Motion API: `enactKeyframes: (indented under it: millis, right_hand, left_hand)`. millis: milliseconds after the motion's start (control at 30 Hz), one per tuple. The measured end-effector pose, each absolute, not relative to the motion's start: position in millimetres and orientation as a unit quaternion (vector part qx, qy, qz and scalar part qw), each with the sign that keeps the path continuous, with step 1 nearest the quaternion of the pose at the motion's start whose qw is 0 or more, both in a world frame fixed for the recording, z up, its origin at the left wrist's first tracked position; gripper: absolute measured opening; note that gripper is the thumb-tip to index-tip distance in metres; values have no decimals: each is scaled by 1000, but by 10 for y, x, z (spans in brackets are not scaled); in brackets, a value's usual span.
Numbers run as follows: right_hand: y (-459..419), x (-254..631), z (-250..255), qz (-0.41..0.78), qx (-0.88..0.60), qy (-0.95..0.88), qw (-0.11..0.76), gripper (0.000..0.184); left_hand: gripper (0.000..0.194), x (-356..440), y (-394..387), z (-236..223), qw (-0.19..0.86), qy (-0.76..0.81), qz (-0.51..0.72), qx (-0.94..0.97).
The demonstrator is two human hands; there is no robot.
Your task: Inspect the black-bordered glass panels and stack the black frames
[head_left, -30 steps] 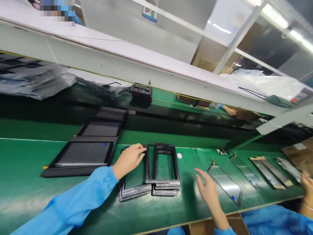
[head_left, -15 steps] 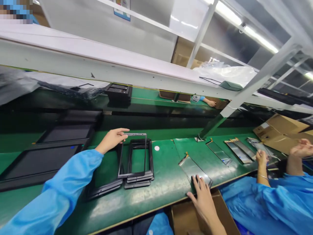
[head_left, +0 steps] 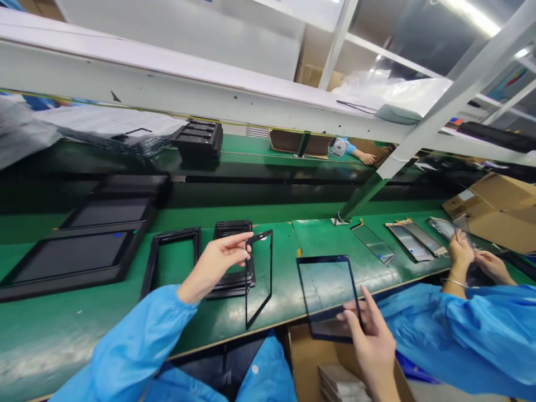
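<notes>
**Holding the black frame (head_left: 271,268) and the glass panel (head_left: 329,282), one per hand**

Clock directions refer to the camera view, twelve o'clock at the top.

Left arm: enters from seven o'clock in a blue sleeve (head_left: 138,318). The left hand (head_left: 215,262) points toward two o'clock, thumb and fingers pinched on the upper left corner of the black frame. Right arm: rises from the bottom edge. The right hand (head_left: 372,329) points toward eleven o'clock and grasps the lower right edge of the glass panel between thumb and fingers.

Visibility: the right forearm is cut off by the bottom edge. Some right-hand fingertips show dimly through the panel; their exact contact is hard to make out. The left hand and the black frame partly cover a stack of frames (head_left: 232,226).

Position: the black frame hangs at about four o'clock from the left hand, tilted. The glass panel, tilted, extends toward ten o'clock from the right hand. The stack rests on the green surface (head_left: 285,301) at two o'clock from the left hand; a loose frame (head_left: 178,233) lies at nine o'clock. Beyond the loose frame, also toward nine, are dark panels (head_left: 79,257). An open carton (head_left: 301,346) sits below the surface, at eight o'clock from the right hand.
</notes>
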State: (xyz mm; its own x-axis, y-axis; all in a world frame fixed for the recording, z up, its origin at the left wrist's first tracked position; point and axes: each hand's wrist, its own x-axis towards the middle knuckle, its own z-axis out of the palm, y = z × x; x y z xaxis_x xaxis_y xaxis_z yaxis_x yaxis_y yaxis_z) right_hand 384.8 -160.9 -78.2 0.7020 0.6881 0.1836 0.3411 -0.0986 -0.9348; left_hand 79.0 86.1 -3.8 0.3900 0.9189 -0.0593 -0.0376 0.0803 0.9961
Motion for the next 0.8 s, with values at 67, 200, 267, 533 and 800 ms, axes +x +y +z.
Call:
enactKeyframes:
  millis: [67, 200, 267, 533, 800]
  right_hand:
    - [-1519, 3591, -692, 273, -663, -304, 627, 65]
    - [-1337, 3143, -721, 388, -587, -270, 658, 57]
    - [-1292, 3018, -774, 412, -566, -264, 663, 56]
    - [-1199, 2871, -841, 461, -545, -249, 655, 54]
    - [-1201, 2818, -789, 462, -563, -247, 639, 58]
  left_hand:
    - [49, 865, 718, -74, 630, 391, 389, 547]
    - [44, 848, 533, -78, 629, 391, 396, 543]
    - [41, 798, 485, -64, 613, 395, 399, 556]
    - [32, 664, 413, -30, 606, 364, 432, 560]
    - [30, 625, 370, -45, 604, 364, 448, 549]
